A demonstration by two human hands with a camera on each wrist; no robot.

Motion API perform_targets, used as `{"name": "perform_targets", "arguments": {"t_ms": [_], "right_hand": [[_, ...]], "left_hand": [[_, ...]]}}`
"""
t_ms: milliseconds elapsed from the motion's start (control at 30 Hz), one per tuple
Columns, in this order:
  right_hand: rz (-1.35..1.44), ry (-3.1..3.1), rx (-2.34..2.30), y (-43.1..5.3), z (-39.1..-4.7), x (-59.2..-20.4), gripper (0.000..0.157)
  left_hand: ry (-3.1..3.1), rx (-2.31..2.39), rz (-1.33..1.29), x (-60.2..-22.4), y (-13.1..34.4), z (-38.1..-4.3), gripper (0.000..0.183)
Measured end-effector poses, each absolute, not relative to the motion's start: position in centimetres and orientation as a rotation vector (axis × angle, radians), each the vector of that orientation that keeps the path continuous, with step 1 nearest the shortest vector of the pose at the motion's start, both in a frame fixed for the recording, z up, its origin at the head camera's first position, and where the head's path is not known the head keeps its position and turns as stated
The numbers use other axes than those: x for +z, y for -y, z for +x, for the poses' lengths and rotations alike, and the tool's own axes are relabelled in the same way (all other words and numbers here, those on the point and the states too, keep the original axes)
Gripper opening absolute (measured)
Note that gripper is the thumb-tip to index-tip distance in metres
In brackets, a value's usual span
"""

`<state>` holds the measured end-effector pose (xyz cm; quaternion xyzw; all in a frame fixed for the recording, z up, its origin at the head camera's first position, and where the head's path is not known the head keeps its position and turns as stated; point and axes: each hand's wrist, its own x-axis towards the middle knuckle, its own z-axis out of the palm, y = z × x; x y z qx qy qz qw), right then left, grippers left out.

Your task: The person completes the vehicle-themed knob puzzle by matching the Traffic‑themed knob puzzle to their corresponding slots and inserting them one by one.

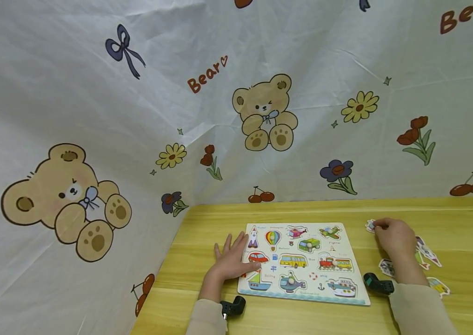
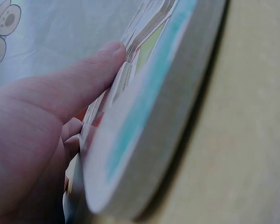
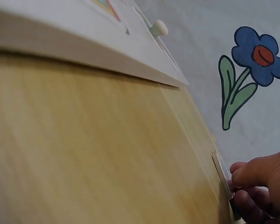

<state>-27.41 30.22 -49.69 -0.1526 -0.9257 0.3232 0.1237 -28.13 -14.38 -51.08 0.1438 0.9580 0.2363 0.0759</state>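
Note:
A white knob puzzle board (image 1: 276, 291) printed with vehicles lies flat on the table. My left hand (image 1: 233, 261) rests at its left edge, fingers spread, with the thumb (image 2: 91, 77) lying over the board's face. Off the board's right side, towards the back, my right hand (image 1: 396, 237) pinches a small puzzle piece (image 1: 370, 226) by its knob. In the right wrist view that piece (image 3: 221, 175) stays low at the table surface; my fingers hide part of it, and its picture cannot be made out.
Several loose puzzle pieces lie around my right forearm: a long pointed one (image 1: 429, 251), a dark-patterned one (image 1: 386, 267) and a yellow one (image 1: 439, 286). A white cloth (image 1: 303, 177) printed with bears and flowers hangs behind the wooden table (image 1: 169, 307) and along its left.

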Motion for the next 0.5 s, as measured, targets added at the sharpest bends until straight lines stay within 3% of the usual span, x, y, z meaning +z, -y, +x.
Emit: {"name": "perform_targets", "arguments": {"t_ms": [500], "right_hand": [[-0.471,2.694,0.948,-29.96,-27.26,-49.90,0.027]], "left_hand": [[-2.874,0.720,0.427,-51.24,14.37,-28.20,0.100]]}}
